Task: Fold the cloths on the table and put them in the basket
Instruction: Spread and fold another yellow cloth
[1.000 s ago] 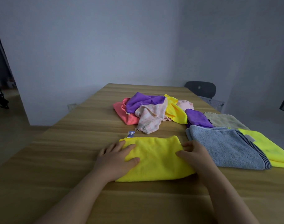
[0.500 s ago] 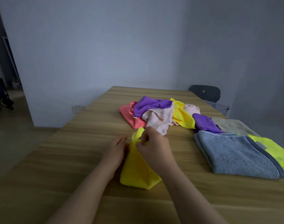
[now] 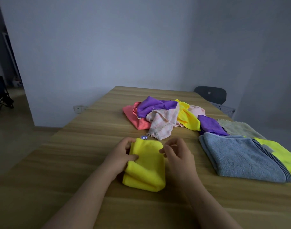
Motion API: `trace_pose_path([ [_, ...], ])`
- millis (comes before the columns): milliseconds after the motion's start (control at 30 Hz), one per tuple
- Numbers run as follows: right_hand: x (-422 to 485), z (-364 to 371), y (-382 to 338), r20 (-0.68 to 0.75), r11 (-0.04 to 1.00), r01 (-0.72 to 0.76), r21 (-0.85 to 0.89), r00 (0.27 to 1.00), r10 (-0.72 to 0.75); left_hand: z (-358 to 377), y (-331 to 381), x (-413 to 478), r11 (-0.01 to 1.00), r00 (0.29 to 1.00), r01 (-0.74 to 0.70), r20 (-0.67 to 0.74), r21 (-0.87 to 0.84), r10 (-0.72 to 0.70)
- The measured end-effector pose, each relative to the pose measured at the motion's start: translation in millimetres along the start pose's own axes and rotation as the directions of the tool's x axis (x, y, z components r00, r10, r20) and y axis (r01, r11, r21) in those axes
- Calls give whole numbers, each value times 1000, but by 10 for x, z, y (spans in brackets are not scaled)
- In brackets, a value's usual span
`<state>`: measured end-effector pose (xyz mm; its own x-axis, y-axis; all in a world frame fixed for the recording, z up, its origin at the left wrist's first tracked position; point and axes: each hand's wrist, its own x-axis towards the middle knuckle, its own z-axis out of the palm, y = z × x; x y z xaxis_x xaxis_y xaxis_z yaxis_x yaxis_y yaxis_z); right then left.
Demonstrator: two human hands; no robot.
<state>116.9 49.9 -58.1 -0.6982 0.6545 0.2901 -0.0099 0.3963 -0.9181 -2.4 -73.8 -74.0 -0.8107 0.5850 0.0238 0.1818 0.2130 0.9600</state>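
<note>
The fingers (image 3: 126,143) of the left hand (image 3: 120,156) curl round the left edge of the folded yellow cloth (image 3: 146,169), thumb on top, pinning it. The right hand (image 3: 177,154) hovers just beside the right edge, its fingers loosely curled and holding nothing. The cloth lies as a narrow packet on the desk (image 3: 72,162), close to the person, with its small label (image 3: 144,137) poking out at the far end. The near end bulges in loose rolls, so I judge the layers want squaring and pressing flat first, then a lift with both hands underneath so the fold keeps. The unfolded heap (image 3: 161,116) and the grey towel (image 3: 240,159) lie beyond; no basket shows.
</note>
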Motion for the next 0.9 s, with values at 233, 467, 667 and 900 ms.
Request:
trace_pose_path([
  [233, 95, -226, 287, -70, 959, -128, -252, 991, 114, -44, 607, -148, 905, 884, -377, -215, 199, 415],
  [467, 39, -259, 295, -36, 966, -148, -212, 989, 143, 475, 291, -100, 385, 941, -288, 333, 877, -56],
  [667, 67, -293, 303, 33, 952, -52, -303, 997, 65, 382, 139, -140, 387, 974, -157, 207, 909, -89],
  [900, 175, -868, 411, -159, 631, 160, -759, 894, -418, 889, 256, -196, 390, 977, -199, 215, 899, 2],
])
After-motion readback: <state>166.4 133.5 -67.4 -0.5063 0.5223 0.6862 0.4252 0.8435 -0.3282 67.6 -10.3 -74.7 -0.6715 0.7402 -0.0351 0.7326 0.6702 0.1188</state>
